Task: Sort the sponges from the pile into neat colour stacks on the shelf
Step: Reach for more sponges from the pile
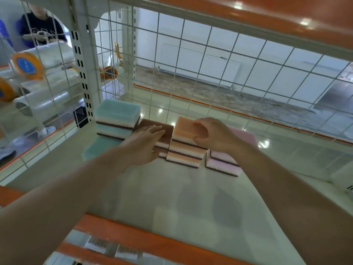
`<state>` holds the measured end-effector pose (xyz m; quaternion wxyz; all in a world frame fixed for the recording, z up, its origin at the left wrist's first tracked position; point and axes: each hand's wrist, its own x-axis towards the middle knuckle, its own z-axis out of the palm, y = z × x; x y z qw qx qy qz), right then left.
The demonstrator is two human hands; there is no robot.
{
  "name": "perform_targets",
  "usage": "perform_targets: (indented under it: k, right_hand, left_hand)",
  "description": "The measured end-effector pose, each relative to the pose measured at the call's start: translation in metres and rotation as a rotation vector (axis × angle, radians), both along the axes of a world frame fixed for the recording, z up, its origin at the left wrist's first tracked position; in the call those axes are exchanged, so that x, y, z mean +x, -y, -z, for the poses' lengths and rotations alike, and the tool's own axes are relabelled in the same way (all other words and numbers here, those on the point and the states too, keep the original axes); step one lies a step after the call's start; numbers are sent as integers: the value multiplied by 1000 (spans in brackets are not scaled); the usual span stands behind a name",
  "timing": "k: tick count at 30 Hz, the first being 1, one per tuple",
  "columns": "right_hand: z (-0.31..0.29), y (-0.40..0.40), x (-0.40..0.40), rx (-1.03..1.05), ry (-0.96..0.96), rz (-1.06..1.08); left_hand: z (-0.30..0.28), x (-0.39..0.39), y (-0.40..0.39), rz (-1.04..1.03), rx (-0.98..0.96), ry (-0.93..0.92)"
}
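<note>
Four sponge stacks stand in a row on the glossy shelf [172,197]. A teal stack [116,119] is at the left. Beside it sits a low stack with its brown scouring side up [152,124], and my left hand [147,142] lies flat on it with straight fingers. The orange stack [184,148] is in the middle; my right hand [212,136] grips its top sponge [185,128] at the right edge, thumb in front and fingers curled over. A pink stack [223,161] stands at the right, partly hidden under my right wrist.
A white wire grid [210,73] closes the shelf's back and left side. Rolls of clear film with orange caps [28,66] lie on the neighbouring shelf at the left. An orange rail [152,240] runs along the front edge. A person in dark blue sits beyond, top left.
</note>
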<state>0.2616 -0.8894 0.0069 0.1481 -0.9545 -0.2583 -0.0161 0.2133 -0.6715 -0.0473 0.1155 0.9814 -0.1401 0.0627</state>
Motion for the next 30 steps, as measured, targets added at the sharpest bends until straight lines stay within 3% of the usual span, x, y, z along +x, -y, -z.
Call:
perform_targets:
  k: [14,30]
  right_hand:
    - [10,6,-37,33,131,22]
    - [24,28,-97,95,115,104]
  left_hand:
    - [1,-36,2,-13,-21,107]
    - [11,-75,22,82,52,-28]
